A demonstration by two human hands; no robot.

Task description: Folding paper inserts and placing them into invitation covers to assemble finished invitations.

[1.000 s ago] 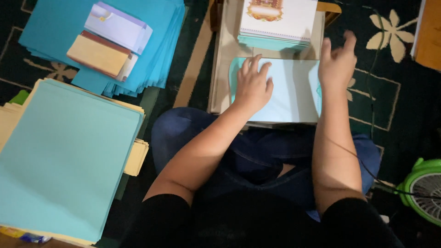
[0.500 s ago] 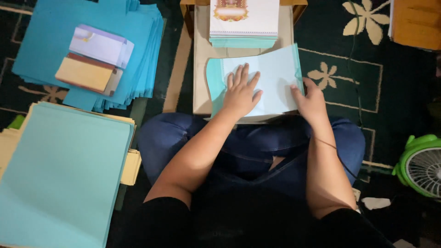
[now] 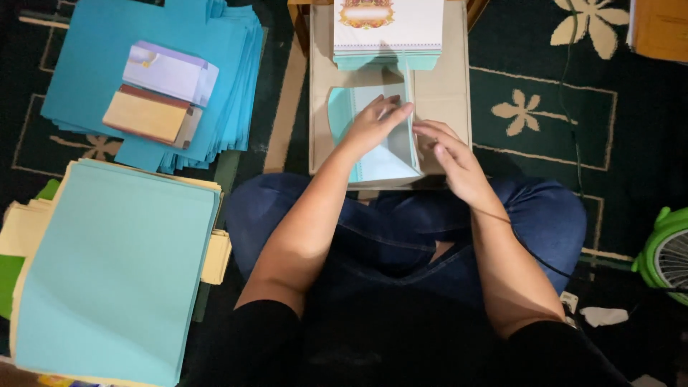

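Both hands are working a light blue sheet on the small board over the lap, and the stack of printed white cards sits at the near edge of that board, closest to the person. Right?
Not quite. The head view shows the stack of printed cards at the far edge of the board, away from the person. The left hand and right hand do work the light blue sheet there.
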